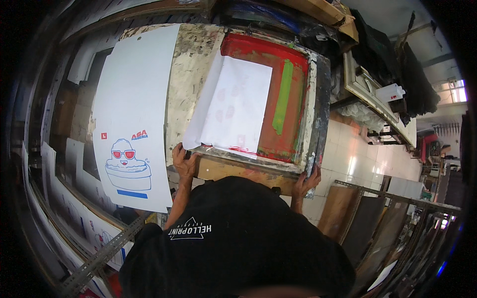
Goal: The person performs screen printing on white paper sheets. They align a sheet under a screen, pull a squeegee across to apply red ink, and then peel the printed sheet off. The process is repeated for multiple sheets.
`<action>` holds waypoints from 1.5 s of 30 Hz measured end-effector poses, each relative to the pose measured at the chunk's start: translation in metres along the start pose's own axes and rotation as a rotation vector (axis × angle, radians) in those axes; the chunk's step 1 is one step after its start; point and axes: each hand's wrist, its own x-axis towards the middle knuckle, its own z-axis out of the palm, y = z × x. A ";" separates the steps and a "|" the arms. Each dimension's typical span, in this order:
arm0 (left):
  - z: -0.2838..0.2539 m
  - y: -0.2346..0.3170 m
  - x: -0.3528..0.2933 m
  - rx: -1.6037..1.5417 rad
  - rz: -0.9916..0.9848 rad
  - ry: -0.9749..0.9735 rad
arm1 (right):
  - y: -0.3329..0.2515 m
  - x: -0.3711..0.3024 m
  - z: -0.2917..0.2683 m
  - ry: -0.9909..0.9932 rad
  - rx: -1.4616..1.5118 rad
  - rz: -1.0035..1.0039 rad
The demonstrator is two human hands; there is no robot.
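Two near corners of the frame (312, 92), likely for balance: right hand (307, 184) wraps fingers round one, left hand (185, 163) curls at the other, grip unclear; white paper (241, 107) lies inside.

The head view (wide fisheye) looks down, close above the black shirt (278, 233).

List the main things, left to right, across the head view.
Large white printed sheet with a blue-and-red cartoon → smaller white sheet with a curled left edge → long narrow green strip → bare right hand → white plastic bottle.
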 end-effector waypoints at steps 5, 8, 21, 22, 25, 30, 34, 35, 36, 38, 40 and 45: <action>0.004 -0.009 -0.003 0.025 -0.008 0.009 | 0.009 0.000 0.004 0.022 -0.031 0.005; 0.003 0.005 -0.001 -0.028 -0.050 -0.010 | 0.008 0.002 0.003 0.020 -0.024 0.006; 0.002 -0.008 -0.003 0.057 0.046 0.005 | 0.002 0.002 0.001 -0.030 -0.077 0.013; 0.001 -0.008 -0.002 0.066 0.054 0.002 | 0.001 0.002 0.001 -0.031 -0.077 0.013; 0.001 -0.001 -0.001 0.040 0.020 -0.005 | 0.001 0.002 0.001 -0.034 -0.081 0.009; 0.000 -0.001 -0.001 0.054 0.000 -0.023 | 0.003 0.002 0.001 -0.043 -0.087 0.010; 0.000 0.001 -0.001 0.032 -0.001 -0.020 | 0.007 0.001 0.003 -0.033 -0.064 0.003; 0.000 0.000 -0.001 0.034 0.001 -0.014 | 0.008 0.001 0.003 -0.029 -0.065 -0.002; 0.001 -0.001 -0.002 0.037 0.004 -0.009 | 0.008 0.001 0.004 -0.024 -0.066 -0.007; 0.002 -0.002 -0.002 0.035 0.013 -0.005 | 0.008 0.001 0.004 -0.023 -0.065 -0.004; 0.002 -0.002 -0.001 0.027 0.026 -0.009 | 0.008 0.001 0.004 -0.023 -0.066 -0.002; 0.001 -0.001 -0.002 0.016 -0.015 -0.010 | 0.007 0.000 0.003 -0.035 -0.069 0.002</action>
